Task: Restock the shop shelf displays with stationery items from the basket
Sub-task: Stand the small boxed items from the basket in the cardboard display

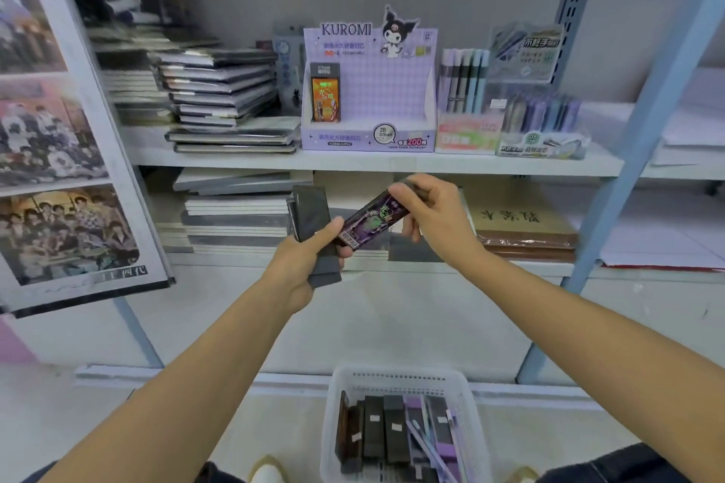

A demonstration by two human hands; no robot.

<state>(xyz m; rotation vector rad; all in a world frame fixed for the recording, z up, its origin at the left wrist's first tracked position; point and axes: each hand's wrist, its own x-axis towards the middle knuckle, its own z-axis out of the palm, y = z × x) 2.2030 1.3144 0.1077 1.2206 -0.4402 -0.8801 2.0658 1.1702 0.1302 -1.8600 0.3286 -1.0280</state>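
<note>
Left hand grips dark packs; right hand pinches purple pack.

bare forearms, dark trousers, a pale shoe.

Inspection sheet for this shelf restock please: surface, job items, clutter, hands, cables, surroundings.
Surface: white shelf board carries displays and notebooks.
Job's things: Kuromi display box holds one orange pack at its left; no other pack is visible in it. The white basket low in view holds dark and purple packs.
Clutter: notebook stacks left of the box, pen displays right of it.
Hands: left hand grips dark packs, thumb on one end of the purple pack; right hand pinches its other end.
Cables: nothing seen.
Surroundings: blue shelf upright at right, photo poster at left.
</note>
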